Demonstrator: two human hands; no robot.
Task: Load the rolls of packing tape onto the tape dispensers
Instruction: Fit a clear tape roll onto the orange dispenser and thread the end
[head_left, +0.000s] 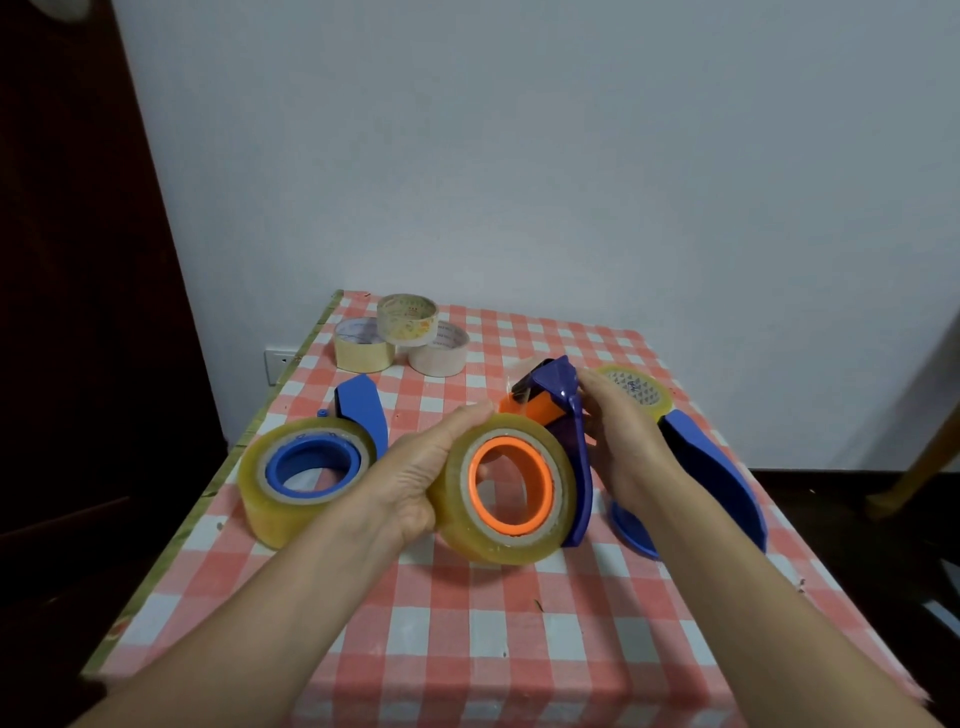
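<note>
A yellowish roll of clear packing tape (462, 530) sits on the orange hub (511, 487) of a purple dispenser (574, 447) in the middle of the table. My left hand (423, 478) grips the roll's left side. My right hand (621, 436) holds the dispenser's purple frame from the right. A second roll (260, 493) is mounted on a blue dispenser (363, 410) at the left. At the right lies a third blue dispenser (722, 483) with a roll (636, 389) on it, partly hidden by my right hand.
Three thinner tape rolls (402, 335) are stacked at the table's far left corner. The table wears a red-and-white checked cloth (493, 649). A white wall stands behind, a dark door at the left, and a wooden leg (919, 467) at the right.
</note>
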